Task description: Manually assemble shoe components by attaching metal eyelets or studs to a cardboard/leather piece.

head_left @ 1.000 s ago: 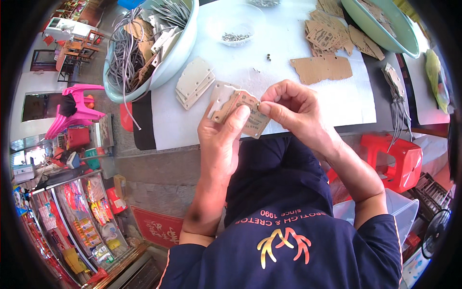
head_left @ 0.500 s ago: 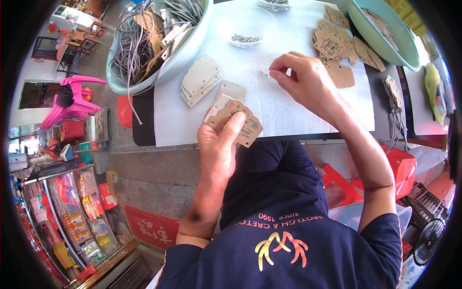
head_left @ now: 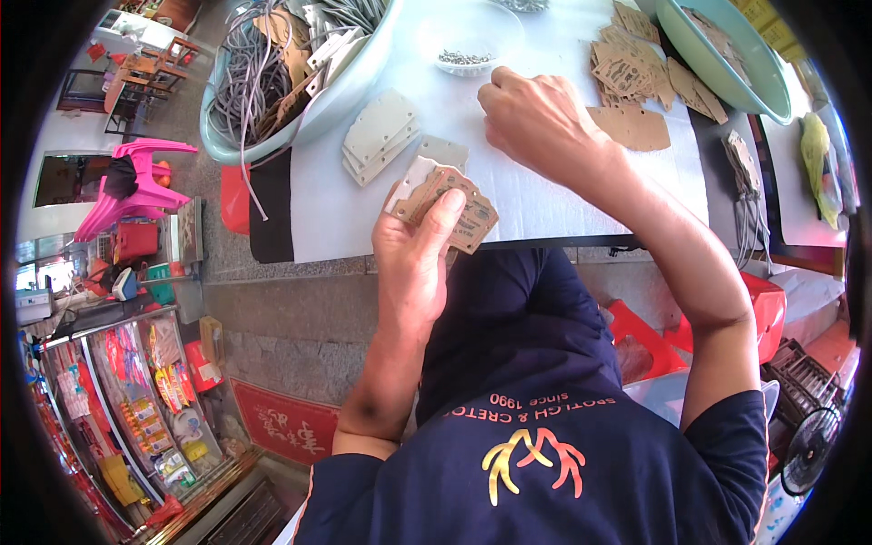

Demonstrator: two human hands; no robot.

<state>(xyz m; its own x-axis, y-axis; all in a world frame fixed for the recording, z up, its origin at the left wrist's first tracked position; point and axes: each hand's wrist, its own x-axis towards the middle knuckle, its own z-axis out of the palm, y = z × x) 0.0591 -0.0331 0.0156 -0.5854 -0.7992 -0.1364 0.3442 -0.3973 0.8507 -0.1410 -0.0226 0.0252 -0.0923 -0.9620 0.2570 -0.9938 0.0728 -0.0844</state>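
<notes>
My left hand (head_left: 420,232) is closed on a brown printed cardboard piece (head_left: 472,218), thumb on top. A white plate (head_left: 413,174) shows behind the cardboard's left edge. My right hand (head_left: 540,123) is above the table with its fingers curled; whatever is between the fingertips is hidden. It is just below a clear bowl (head_left: 427,41) holding small metal pieces (head_left: 465,58), apparently screws. A fanned pile of pale plates (head_left: 377,136) lies left of centre. Another pale plate (head_left: 444,153) is partly behind the held pieces.
A light-blue basin (head_left: 222,150) with grey cables and plates stands at the far left. Loose brown cardboard pieces (head_left: 627,68) lie at the right, beside a green basin (head_left: 777,104). Cabled pieces (head_left: 745,173) lie near the right edge. White sheeting (head_left: 336,227) covers the tabletop.
My right hand has moved left and away from me, toward the clear bowl, and its fingers have turned out of sight. My left hand keeps the cardboard piece in nearly the same place.
</notes>
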